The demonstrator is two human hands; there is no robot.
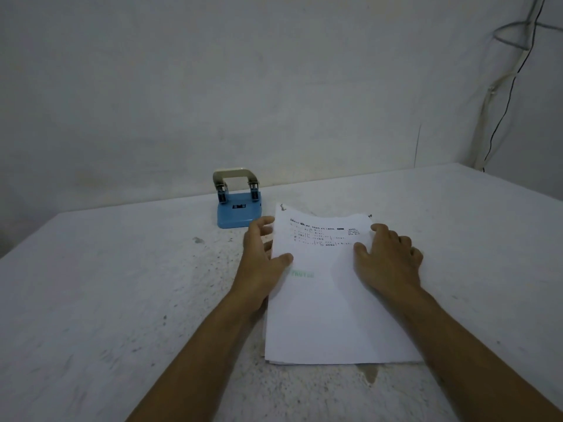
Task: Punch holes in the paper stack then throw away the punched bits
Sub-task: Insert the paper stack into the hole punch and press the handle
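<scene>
I'm leaning over the tabletop (122, 284) with both hands on one paper stack (329, 300), which is lying flat near the middle, a little toward the near edge. My left hand (262, 263) is gripping the stack's left edge, thumb lying on top of the sheet, fingers curling at the side. My right hand (387, 257) is pressing down flat on the stack's right side, fingers spread loosely toward its far right corner. The top sheet is showing printed lines near its far end. One blue punch (239, 205) with a beige handle is sitting by the tabletop's far edge against the wall (213, 86), just beyond my left hand, not touching the stack.
</scene>
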